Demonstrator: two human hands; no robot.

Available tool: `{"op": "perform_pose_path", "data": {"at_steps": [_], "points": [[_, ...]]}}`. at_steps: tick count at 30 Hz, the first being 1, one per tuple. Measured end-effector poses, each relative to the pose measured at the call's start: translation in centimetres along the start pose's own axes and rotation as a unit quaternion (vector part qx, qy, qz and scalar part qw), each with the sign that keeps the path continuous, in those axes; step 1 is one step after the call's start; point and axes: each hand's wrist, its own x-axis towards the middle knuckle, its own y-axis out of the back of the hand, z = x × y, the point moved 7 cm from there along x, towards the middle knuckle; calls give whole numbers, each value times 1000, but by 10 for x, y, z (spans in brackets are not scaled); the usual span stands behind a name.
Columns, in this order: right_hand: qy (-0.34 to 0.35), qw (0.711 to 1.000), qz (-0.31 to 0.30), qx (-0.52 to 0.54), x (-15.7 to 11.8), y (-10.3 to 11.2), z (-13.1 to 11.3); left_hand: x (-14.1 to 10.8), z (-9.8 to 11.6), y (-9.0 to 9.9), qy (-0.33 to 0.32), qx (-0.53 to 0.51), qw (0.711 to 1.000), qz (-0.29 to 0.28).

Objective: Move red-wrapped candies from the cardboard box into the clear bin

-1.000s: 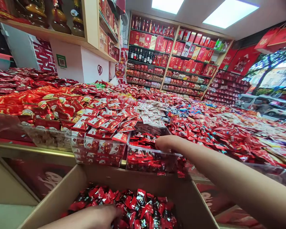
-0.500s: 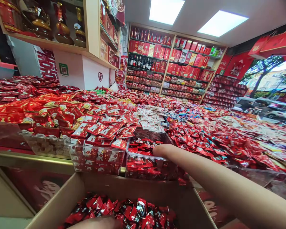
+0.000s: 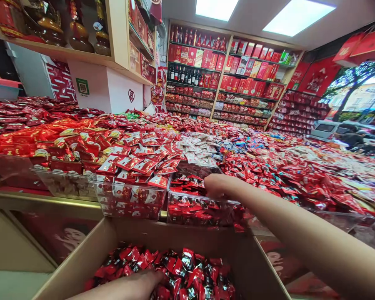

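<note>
My right hand [image 3: 220, 186] reaches into a clear plastic bin [image 3: 203, 201] of red and black wrapped candies; its fingers point down behind the rim and are mostly hidden. My left hand [image 3: 143, 283] lies on loose red and black candies [image 3: 187, 271] inside an open cardboard box [image 3: 175, 233], low in the picture. Its fingertips sink among the wrappers, so any grip is hidden. The box stands just in front of the bin.
Another clear bin [image 3: 128, 200] heaped with red and white packets adjoins on the left. Piles of wrapped sweets [image 3: 287, 175] spread right and back. A wooden cabinet [image 3: 118, 46] overhangs the left side. Stocked shelves [image 3: 220, 79] line the back wall.
My right hand has gone from resting at the bin's rim to bending down inside it. My left hand has come further into view over the boxed candies. The view has shifted slightly.
</note>
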Motion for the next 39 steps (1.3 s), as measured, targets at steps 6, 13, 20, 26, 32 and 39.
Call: {"op": "perform_pose_path", "data": {"at_steps": [6, 13, 20, 26, 32, 39], "points": [[74, 961, 259, 61, -87, 25, -25, -3, 10, 20, 6, -58, 997, 49], [134, 888, 114, 425, -76, -101, -60, -17, 62, 73, -169, -436, 875, 124], [141, 709, 44, 690, -39, -140, -65, -32, 79, 77, -182, -595, 776, 104], [115, 704, 85, 696, -39, -139, -55, -27, 74, 67, -147, -594, 788, 70], [100, 795, 207, 562, -47, -130, -58, -28, 78, 67, -204, -629, 749, 44], [238, 785, 256, 511, -64, -113, -79, -40, 99, 65, -209, -768, 599, -91]]}}
